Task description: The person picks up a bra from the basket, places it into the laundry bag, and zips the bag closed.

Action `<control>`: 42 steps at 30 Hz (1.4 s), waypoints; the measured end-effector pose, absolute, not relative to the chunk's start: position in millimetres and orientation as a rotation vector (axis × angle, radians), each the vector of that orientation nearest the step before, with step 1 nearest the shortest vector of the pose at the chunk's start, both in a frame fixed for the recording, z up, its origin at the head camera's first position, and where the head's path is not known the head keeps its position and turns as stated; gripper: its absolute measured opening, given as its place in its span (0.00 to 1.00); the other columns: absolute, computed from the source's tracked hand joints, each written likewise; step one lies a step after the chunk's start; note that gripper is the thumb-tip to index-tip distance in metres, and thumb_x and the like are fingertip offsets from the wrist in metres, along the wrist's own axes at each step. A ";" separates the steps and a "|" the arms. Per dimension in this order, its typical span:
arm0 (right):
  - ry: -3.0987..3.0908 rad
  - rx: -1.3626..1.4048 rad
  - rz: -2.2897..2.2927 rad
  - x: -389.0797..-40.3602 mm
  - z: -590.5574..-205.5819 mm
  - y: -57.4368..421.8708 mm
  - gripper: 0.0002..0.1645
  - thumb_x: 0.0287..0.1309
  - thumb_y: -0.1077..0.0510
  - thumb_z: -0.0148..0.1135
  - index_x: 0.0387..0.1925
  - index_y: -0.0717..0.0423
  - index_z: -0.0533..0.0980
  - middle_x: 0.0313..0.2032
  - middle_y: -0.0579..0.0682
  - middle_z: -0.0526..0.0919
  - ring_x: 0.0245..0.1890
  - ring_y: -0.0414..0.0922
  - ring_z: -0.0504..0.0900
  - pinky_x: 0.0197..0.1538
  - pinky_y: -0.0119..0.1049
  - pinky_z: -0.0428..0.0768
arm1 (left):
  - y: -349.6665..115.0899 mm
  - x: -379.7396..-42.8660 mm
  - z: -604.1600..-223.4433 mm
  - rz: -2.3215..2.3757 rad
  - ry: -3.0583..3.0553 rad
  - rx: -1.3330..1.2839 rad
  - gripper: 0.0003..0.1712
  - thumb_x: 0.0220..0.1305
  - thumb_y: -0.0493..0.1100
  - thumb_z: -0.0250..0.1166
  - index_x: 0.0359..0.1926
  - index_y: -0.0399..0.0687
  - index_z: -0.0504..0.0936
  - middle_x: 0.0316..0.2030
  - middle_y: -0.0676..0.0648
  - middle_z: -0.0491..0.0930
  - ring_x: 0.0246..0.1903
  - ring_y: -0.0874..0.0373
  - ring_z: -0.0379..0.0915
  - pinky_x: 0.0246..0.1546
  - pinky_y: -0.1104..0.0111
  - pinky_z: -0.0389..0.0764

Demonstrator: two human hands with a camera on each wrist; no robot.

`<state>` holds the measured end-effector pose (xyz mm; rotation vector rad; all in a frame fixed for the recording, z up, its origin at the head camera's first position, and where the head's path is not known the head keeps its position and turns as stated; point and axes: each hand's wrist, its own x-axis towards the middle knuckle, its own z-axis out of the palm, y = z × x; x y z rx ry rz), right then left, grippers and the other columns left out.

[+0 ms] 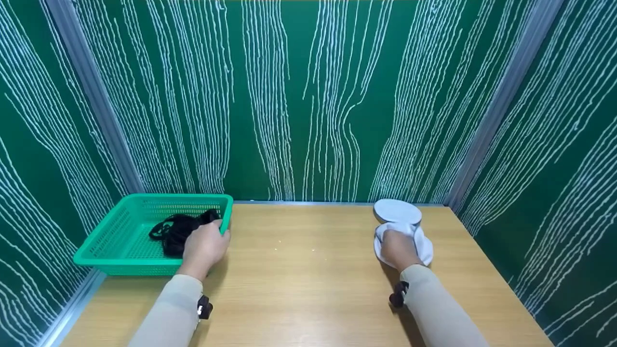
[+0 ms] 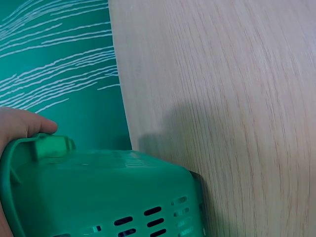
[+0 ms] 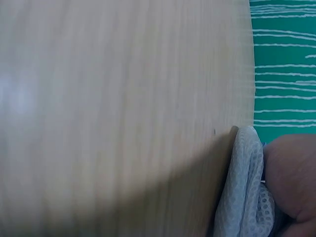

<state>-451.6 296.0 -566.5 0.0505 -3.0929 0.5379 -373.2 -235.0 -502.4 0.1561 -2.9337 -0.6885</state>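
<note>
My left hand (image 1: pixel 205 246) grips the right rim of a green plastic basket (image 1: pixel 130 262). In the left wrist view a digit bends over the rim of the basket (image 2: pixel 113 182). Inside it, right by that hand, lies a black cloth item (image 1: pixel 181 233) with thin straps. On the right, my right hand (image 1: pixel 399 248) reaches into a whitish mesh laundry bag (image 1: pixel 424 248), whose round lid (image 1: pixel 397 211) is folded back behind it. The right wrist view shows the bag's mesh wall (image 3: pixel 239 187) against the hand (image 3: pixel 291 177); the fingertips are hidden.
Both work areas share a light wooden table (image 1: pixel 308 289). Green panels with white wavy lines (image 1: pixel 332 96) close it in at the back and sides, joined by grey metal posts (image 1: pixel 501 101). A few tiny white specks dot the table's middle.
</note>
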 end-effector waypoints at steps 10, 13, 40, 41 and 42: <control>-3.108 0.012 0.678 -446.5 -563.4 272.0 0.15 0.83 0.63 0.51 0.45 0.59 0.84 0.39 0.55 0.87 0.41 0.52 0.84 0.57 0.55 0.86 | -235.6 -372.2 -502.4 -0.695 -2.925 0.160 0.34 0.87 0.53 0.58 0.84 0.42 0.73 0.68 0.31 0.85 0.46 0.43 0.86 0.59 0.36 0.87; -3.114 0.027 0.669 -447.1 -563.6 263.8 0.12 0.81 0.65 0.55 0.48 0.60 0.85 0.40 0.54 0.88 0.42 0.52 0.84 0.57 0.54 0.86 | -235.8 -371.9 -502.3 -0.700 -2.926 0.164 0.34 0.87 0.53 0.59 0.84 0.43 0.73 0.69 0.31 0.85 0.48 0.41 0.87 0.60 0.35 0.86; -3.169 0.196 0.431 -434.2 -563.1 192.4 0.06 0.81 0.60 0.62 0.45 0.57 0.83 0.33 0.50 0.83 0.36 0.48 0.83 0.52 0.49 0.88 | -236.3 -370.3 -502.9 -0.732 -2.926 0.160 0.35 0.87 0.54 0.58 0.84 0.43 0.72 0.69 0.33 0.85 0.49 0.42 0.85 0.63 0.35 0.84; -3.172 0.202 0.429 -434.2 -563.1 189.5 0.06 0.80 0.60 0.63 0.45 0.57 0.84 0.33 0.50 0.83 0.36 0.48 0.83 0.52 0.49 0.88 | -236.7 -370.4 -502.6 -0.734 -2.926 0.158 0.35 0.87 0.54 0.57 0.84 0.43 0.72 0.69 0.33 0.85 0.48 0.42 0.84 0.63 0.35 0.84; -3.173 0.206 0.426 -434.5 -563.4 186.2 0.05 0.80 0.60 0.63 0.46 0.56 0.84 0.33 0.50 0.83 0.36 0.48 0.83 0.53 0.49 0.88 | -237.2 -370.6 -502.2 -0.732 -2.926 0.152 0.35 0.87 0.54 0.57 0.84 0.42 0.72 0.69 0.33 0.85 0.48 0.42 0.84 0.63 0.34 0.84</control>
